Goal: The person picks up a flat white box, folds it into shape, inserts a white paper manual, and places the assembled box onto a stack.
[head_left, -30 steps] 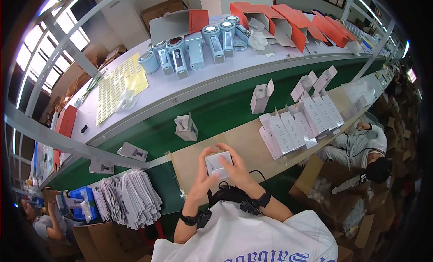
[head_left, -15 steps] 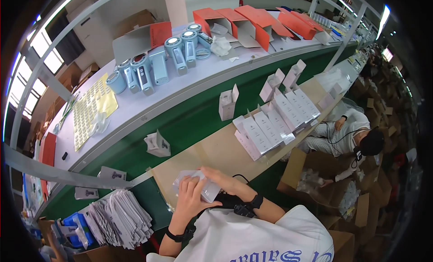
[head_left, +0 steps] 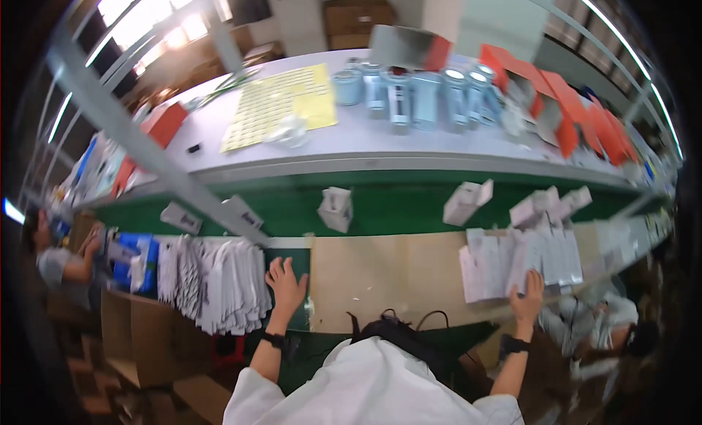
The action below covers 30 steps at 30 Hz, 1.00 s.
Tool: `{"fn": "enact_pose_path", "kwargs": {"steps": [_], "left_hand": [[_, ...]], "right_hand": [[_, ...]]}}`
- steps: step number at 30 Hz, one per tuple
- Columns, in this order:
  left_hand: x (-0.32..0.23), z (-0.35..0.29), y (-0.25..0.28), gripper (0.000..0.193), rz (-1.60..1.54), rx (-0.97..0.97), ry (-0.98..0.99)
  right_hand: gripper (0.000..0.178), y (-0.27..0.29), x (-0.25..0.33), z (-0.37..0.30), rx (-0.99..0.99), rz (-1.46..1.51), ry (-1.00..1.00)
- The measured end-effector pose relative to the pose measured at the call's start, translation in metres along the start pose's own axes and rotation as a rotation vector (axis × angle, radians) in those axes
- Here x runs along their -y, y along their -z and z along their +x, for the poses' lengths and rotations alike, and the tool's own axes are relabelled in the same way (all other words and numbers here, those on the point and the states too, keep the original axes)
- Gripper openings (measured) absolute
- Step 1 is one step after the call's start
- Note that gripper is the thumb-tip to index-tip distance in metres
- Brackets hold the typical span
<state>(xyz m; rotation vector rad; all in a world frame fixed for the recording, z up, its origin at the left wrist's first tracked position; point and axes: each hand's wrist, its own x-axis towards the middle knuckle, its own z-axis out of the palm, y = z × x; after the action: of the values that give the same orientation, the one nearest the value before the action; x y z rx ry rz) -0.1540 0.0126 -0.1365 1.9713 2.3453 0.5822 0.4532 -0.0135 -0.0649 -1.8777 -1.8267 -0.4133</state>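
Note:
My left hand [head_left: 287,286] is open with its fingers spread, over the table just right of a stack of flat white cartons [head_left: 232,286]. Nothing is in it. At the right, my right hand [head_left: 528,299] has its thumb and fingers about the near end of a white box [head_left: 521,263]. That box lies slightly tilted among a row of similar white boxes [head_left: 479,264]. Slight blur hides the exact finger contact. Brown cardboard [head_left: 387,271] covers the table between my hands.
Open-topped white boxes [head_left: 336,209] stand along the green back strip. On the raised shelf are light blue handheld devices [head_left: 398,100], a yellow sticker sheet [head_left: 263,107] and orange-red boxes [head_left: 559,114]. A blue bin [head_left: 137,263] stands left. Other people sit at both sides.
Both hands held a white box together; now they are far apart, the left beside the flat cartons, the right at the box row. The view has turned left.

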Motion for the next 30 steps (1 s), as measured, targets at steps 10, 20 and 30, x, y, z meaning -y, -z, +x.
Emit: {"fn": "enact_pose_path", "kwargs": {"steps": [10, 20, 30], "left_hand": [[0.235, -0.005, 0.055, 0.103, 0.004, 0.116, 0.889], [0.221, -0.027, 0.049, 0.115, -0.104, 0.276, 1.005], [0.198, -0.062, 0.021, 0.113, -0.252, 0.189, 1.014]], "right_hand": [[0.05, -0.04, -0.027, -0.011, 0.296, -0.413, -0.201], [0.036, -0.023, 0.042, 0.008, 0.058, -0.244, -0.154], [0.023, -0.044, 0.139, 0.027, 0.198, 0.358, -0.075]]}}
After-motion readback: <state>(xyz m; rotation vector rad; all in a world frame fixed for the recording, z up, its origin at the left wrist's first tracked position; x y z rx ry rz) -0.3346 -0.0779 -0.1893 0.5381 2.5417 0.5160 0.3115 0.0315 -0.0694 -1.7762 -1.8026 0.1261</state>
